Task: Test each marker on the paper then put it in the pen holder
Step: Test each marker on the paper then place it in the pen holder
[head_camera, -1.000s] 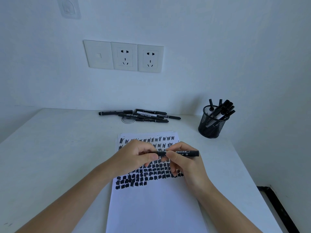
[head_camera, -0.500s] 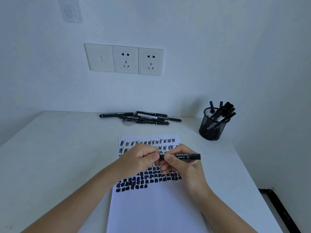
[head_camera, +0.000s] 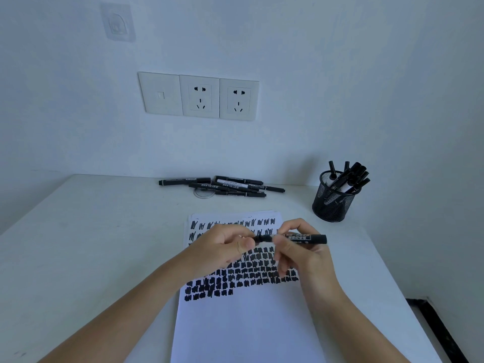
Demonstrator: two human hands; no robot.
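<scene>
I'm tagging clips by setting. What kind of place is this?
Likely a plain home or office study corner: a white desk pushed against a white wall, wall sockets above it, and a mesh pen holder near scribbled paper.

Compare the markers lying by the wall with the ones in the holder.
Pose: the wall markers lie flat on the table in a loose, overlapping pile, while the holder markers stand tilted.
Place: the wall markers sit at the back centre, below the sockets. The holder markers are in the mesh holder at the back right.
Shared: both sets are black.
</scene>
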